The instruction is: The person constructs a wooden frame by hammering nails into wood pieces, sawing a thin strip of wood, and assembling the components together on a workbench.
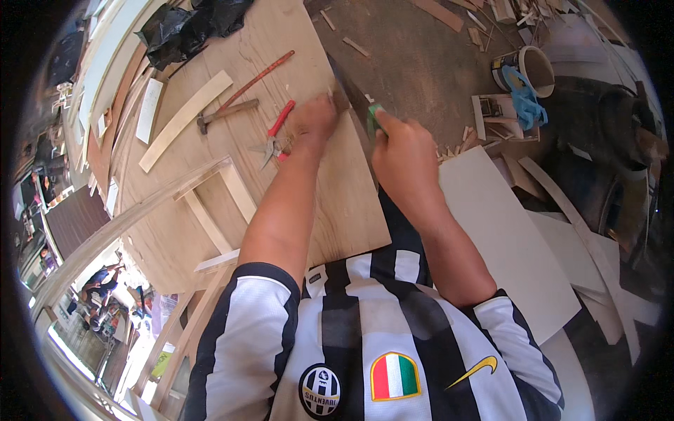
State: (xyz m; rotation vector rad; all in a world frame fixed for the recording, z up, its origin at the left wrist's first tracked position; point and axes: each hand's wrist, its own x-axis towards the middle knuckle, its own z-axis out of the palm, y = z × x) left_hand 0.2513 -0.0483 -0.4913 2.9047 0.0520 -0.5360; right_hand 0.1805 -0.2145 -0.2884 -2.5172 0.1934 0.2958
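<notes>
My left hand [314, 118] is closed at the right edge of a plywood sheet [354, 210]; what its fingers hold is too small to make out. Just right of it, my right hand [407, 154] grips a green-handled tool [374, 121] with a short pale tip, held off the sheet's edge. Beside my left hand lie red-handled snips [282, 118]. Farther left on the plywood are a wooden-handled hammer [235, 111] and a long, slim red bar [263, 76].
A wooden frame [239, 193], curved offcuts [186, 119] and black plastic [189, 28] lie leftward. Rightward are a pale board [502, 245], a bucket [540, 74], blue plastic [526, 105] and wood scraps [491, 133]. A person [102, 288] is in the far lower-left background.
</notes>
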